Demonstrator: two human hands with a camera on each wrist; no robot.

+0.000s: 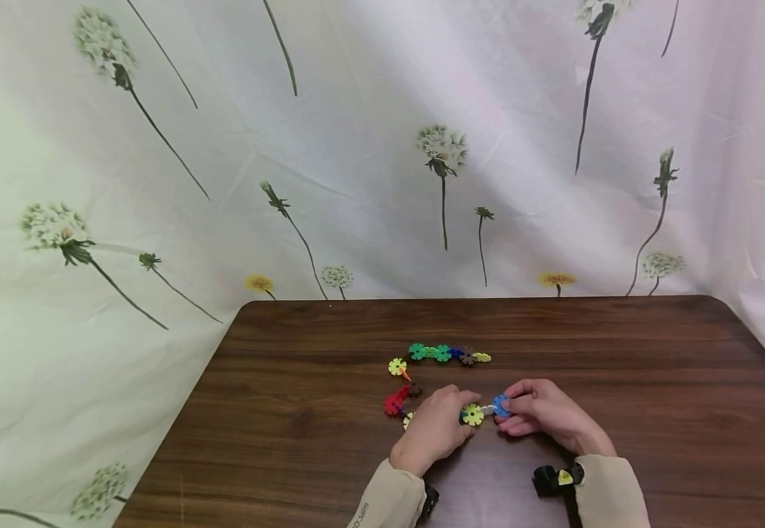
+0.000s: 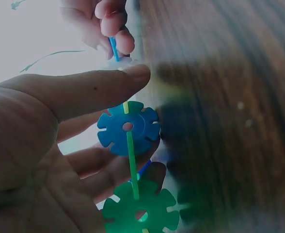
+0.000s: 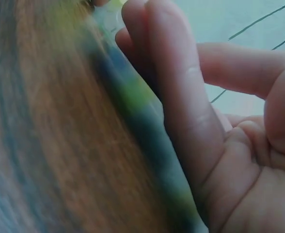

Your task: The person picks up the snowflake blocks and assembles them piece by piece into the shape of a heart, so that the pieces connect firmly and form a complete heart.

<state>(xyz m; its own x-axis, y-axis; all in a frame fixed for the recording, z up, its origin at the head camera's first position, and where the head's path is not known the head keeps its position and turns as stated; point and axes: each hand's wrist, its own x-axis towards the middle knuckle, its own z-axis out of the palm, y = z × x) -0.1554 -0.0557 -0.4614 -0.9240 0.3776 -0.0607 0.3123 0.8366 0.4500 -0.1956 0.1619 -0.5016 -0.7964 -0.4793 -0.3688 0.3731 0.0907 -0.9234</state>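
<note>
A winding chain of slotted plastic snowflake discs runs across the table, with a red disc (image 1: pixel 393 405) at its left bend. Over its near part my left hand (image 1: pixel 438 425) holds the chain, thumb and fingers beside a yellow-green disc (image 1: pixel 468 421). In the left wrist view, a blue disc (image 2: pixel 145 132) and a green disc (image 2: pixel 119 212) lie between thumb and fingers. My right hand (image 1: pixel 550 414) pinches a blue disc (image 1: pixel 501 405) at the chain's right end, next to a white disc (image 1: pixel 488 410). The right wrist view hides that disc behind the fingers (image 3: pixel 179 77).
Farther back on the brown wooden table (image 1: pixel 653 411), the chain continues through a yellow disc (image 1: pixel 397 367) and a green disc (image 1: pixel 417 351) to a yellow-green disc (image 1: pixel 482 358). A white curtain (image 1: pixel 369 183) with dandelion prints hangs behind the table.
</note>
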